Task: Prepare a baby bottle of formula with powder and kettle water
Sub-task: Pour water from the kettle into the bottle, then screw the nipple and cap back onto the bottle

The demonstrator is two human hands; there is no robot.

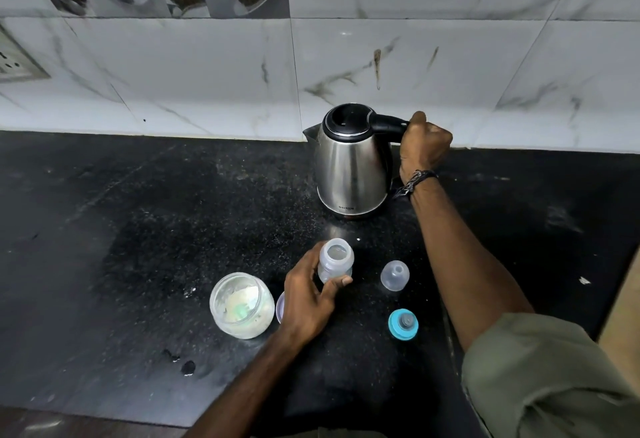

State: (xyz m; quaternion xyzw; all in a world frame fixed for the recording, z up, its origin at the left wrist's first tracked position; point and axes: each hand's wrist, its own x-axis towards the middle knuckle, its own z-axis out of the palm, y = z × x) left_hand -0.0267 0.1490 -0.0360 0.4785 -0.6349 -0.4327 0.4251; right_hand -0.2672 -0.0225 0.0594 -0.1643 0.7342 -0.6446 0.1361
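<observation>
A steel kettle (351, 167) with a black lid stands upright on the black counter near the wall, spout pointing left. My right hand (424, 146) is closed around its black handle. In front of it, my left hand (311, 295) grips an open clear baby bottle (335, 259) standing on the counter. An open glass jar (240, 304) with pale powder and a green scoop inside sits left of that hand. The bottle's clear cap (394, 275) and the blue ring with teat (402, 324) lie to the right of the bottle.
A purple lid (280, 307) peeks out between the jar and my left hand. The black counter (138, 229) has dark wet spots near its front edge. A marble-tiled wall (207, 73) rises behind, with a socket plate (17, 63) at far left.
</observation>
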